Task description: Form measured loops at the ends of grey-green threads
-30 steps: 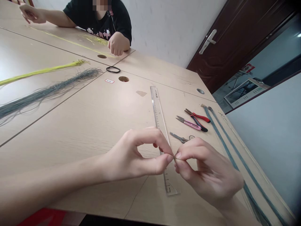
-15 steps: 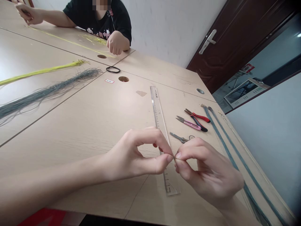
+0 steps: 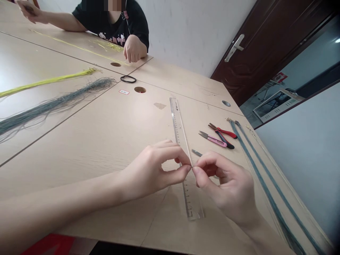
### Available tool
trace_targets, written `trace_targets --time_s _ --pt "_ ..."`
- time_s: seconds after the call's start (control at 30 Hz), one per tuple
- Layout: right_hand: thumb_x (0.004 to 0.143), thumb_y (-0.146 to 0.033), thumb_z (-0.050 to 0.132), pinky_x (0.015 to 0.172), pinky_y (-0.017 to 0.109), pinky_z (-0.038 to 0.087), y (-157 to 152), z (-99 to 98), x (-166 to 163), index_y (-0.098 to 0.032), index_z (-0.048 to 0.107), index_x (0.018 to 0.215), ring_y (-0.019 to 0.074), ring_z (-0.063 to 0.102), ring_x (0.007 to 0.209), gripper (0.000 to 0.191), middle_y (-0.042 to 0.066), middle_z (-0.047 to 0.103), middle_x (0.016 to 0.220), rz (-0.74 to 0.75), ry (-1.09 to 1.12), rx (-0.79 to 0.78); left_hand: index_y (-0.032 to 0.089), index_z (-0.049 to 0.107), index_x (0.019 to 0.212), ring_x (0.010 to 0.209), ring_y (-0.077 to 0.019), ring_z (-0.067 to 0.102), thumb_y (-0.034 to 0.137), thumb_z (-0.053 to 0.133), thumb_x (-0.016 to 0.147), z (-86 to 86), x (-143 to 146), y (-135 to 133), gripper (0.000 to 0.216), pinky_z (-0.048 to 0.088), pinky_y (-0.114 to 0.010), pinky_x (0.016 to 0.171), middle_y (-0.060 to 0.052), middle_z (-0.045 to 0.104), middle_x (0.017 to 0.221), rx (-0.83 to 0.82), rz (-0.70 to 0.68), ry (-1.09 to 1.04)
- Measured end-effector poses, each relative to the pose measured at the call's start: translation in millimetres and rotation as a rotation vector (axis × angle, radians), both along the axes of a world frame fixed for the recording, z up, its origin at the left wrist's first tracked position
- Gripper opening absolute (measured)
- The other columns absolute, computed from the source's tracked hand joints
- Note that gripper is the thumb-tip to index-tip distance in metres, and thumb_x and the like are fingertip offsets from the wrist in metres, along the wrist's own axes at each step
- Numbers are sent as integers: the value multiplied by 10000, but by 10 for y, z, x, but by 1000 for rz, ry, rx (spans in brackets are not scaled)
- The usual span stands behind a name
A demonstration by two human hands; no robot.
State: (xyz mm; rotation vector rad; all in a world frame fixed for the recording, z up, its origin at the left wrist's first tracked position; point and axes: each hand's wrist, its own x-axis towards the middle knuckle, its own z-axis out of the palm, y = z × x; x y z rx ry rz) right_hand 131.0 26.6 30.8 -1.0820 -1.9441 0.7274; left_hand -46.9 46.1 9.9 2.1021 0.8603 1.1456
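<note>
My left hand (image 3: 162, 166) and my right hand (image 3: 225, 180) meet fingertip to fingertip above a clear plastic ruler (image 3: 183, 141). Each is closed in a pinch of thumb and index finger. Between the tips shows a tiny dark bit of a thin strand (image 3: 191, 167); most of it is hidden or too fine to see. Just beyond my right hand lie small scissors (image 3: 197, 152), partly covered by it. Pink thread snips (image 3: 213, 139) and red-and-black pliers (image 3: 223, 134) rest a little farther off.
Blue-grey cord bundles (image 3: 261, 170) run along the right edge. At left lie a yellow bundle (image 3: 53, 80) and a grey bundle (image 3: 58, 99), near a black loop (image 3: 128, 79) and a cable hole (image 3: 140, 90). Across the table sits a person in a black shirt (image 3: 136, 26) with yellow strands.
My pinched fingertips have shifted slightly up and left, and my right hand now covers more of the small scissors. The other person's hand at far left has lifted.
</note>
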Motion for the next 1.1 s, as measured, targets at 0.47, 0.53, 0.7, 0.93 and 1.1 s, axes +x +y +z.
trace_targets --time_s 0.47,0.53,0.7,0.93,1.1 --pt "879 -185 520 465 155 528 75 -93 47 -224 578 949 89 582 655 99 -4 559 807 76 86 -164 148 590 767 762 -90 592 220 511 877 78 -21 50 153 455 -193 697 17 635 755 -640 -253 -246" --pt "874 -147 517 473 164 533 79 -104 51 -219 584 948 95 580 703 123 7 543 868 122 107 -111 142 593 762 764 -73 587 196 515 878 67 -8 57 150 448 -171 701 25 629 744 -717 -321 -314" --pt "847 -80 524 482 194 510 60 -78 65 -193 590 912 102 581 709 146 13 534 867 140 93 -40 135 603 729 705 -56 560 137 522 854 87 9 68 150 438 -155 675 43 607 686 -814 -341 -365" --pt "836 -67 515 488 216 496 61 -68 51 -204 585 913 101 585 698 173 2 536 865 134 78 -25 136 607 721 717 -74 539 104 516 818 139 -21 61 136 423 -181 704 43 598 688 -886 -333 -319" --pt "825 -59 524 493 224 507 45 -64 56 -198 591 919 100 588 692 181 6 539 877 142 86 -26 134 601 725 707 -79 516 133 516 828 109 -23 63 133 417 -195 703 40 589 693 -872 -336 -317"
